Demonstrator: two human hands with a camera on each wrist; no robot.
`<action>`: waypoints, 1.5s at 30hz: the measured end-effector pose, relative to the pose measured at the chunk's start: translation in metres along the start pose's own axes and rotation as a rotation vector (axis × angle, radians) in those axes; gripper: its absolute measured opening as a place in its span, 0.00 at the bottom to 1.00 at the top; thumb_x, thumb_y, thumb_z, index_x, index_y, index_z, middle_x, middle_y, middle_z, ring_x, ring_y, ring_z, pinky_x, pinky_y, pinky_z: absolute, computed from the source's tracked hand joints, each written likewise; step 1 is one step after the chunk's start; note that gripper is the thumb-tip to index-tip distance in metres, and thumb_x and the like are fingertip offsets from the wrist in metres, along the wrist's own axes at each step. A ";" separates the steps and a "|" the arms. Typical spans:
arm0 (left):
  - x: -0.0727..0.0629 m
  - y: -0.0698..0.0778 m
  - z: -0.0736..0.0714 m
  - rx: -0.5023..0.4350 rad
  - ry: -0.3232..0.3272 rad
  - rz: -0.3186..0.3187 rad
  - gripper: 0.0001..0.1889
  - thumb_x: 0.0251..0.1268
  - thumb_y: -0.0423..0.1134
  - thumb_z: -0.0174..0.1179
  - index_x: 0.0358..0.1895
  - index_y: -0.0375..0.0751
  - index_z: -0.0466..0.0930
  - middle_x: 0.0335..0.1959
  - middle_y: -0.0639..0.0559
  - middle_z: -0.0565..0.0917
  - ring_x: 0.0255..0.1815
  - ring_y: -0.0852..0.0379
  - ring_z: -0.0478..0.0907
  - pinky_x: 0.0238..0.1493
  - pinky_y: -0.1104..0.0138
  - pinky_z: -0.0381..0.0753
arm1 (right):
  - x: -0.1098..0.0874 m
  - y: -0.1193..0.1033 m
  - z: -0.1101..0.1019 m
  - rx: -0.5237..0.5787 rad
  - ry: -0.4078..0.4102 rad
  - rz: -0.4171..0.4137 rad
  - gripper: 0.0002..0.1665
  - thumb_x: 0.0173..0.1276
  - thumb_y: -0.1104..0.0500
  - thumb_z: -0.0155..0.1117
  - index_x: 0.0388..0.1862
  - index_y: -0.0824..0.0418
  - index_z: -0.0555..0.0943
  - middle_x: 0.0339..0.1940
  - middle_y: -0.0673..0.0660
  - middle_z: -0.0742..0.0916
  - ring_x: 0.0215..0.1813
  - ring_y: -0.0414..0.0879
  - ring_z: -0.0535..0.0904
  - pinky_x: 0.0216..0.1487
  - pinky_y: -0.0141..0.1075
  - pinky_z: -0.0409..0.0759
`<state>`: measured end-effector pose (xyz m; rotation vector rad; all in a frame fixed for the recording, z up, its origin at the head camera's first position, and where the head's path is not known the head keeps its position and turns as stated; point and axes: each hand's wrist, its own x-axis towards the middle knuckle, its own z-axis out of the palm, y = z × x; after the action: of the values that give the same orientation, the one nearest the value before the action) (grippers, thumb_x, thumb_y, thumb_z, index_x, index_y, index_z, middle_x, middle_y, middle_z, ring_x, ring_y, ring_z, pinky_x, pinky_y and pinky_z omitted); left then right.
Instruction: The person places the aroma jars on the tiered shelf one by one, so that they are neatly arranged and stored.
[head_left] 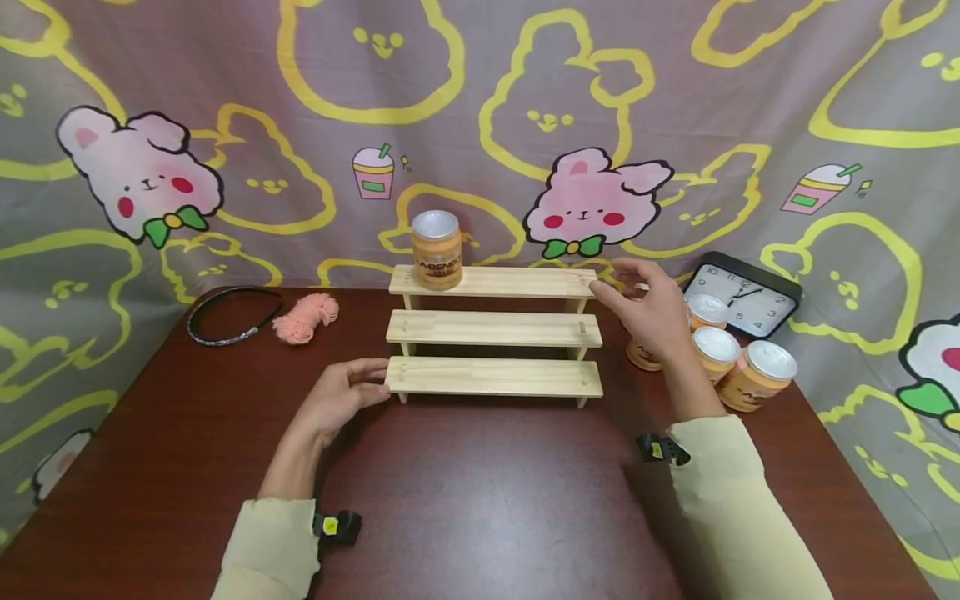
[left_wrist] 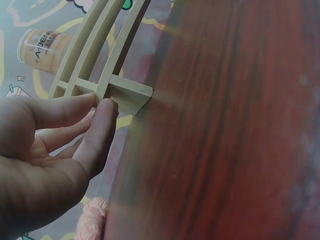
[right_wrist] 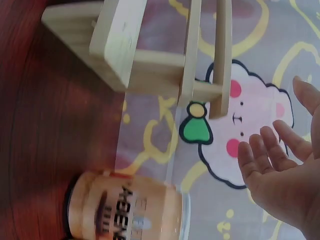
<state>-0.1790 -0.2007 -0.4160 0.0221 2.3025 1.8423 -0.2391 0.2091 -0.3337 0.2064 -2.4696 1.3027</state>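
Note:
A three-step wooden display shelf (head_left: 491,328) stands on the table, and one orange-labelled jar with a silvery lid (head_left: 437,260) sits at the left of its top step. At the left end of the lowest step, my left hand (head_left: 341,398) pinches the board's edge between thumb and fingers, as the left wrist view also shows (left_wrist: 55,150). My right hand (head_left: 651,310) is spread beside the right end of the top step, holding nothing; the right wrist view shows its fingers (right_wrist: 257,155) apart from the wood. Several similar jars (head_left: 753,383) stand under and beyond that forearm.
Behind the jars leans a black-framed clock (head_left: 742,304). To the left lie a dark headband (head_left: 243,336) and a pink skein of yarn (head_left: 306,318). A patterned cloth (head_left: 480,150) hangs along the back of the brown table (head_left: 480,500).

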 end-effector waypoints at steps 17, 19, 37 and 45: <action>-0.002 0.000 -0.003 0.017 0.005 0.005 0.25 0.68 0.23 0.59 0.68 0.20 0.68 0.61 0.25 0.76 0.47 0.57 0.81 0.47 0.73 0.78 | -0.009 0.025 -0.032 -0.060 -0.041 0.084 0.38 0.71 0.45 0.67 0.69 0.69 0.73 0.66 0.67 0.77 0.66 0.64 0.73 0.63 0.58 0.74; -0.002 0.001 -0.004 0.022 0.005 0.007 0.26 0.68 0.23 0.59 0.68 0.20 0.69 0.61 0.26 0.76 0.48 0.57 0.80 0.47 0.73 0.78 | -0.010 0.027 -0.036 -0.056 -0.042 0.107 0.38 0.71 0.45 0.67 0.70 0.68 0.72 0.66 0.67 0.76 0.66 0.64 0.73 0.63 0.58 0.73; 0.002 -0.001 0.002 0.009 0.001 0.003 0.26 0.67 0.22 0.59 0.68 0.20 0.68 0.61 0.25 0.76 0.48 0.57 0.81 0.48 0.72 0.78 | -0.027 0.056 -0.087 -0.170 0.032 0.164 0.38 0.70 0.44 0.67 0.70 0.66 0.74 0.62 0.67 0.78 0.55 0.48 0.76 0.48 0.25 0.74; 0.000 -0.001 0.000 0.005 0.016 -0.006 0.26 0.67 0.23 0.59 0.68 0.21 0.69 0.62 0.26 0.76 0.48 0.58 0.80 0.47 0.73 0.78 | -0.034 0.070 -0.106 -0.147 0.046 0.140 0.33 0.69 0.49 0.70 0.64 0.70 0.76 0.51 0.55 0.80 0.42 0.23 0.73 0.37 0.20 0.75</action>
<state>-0.1793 -0.2012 -0.4172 0.0014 2.3148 1.8404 -0.2033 0.3353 -0.3451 -0.0328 -2.5659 1.1577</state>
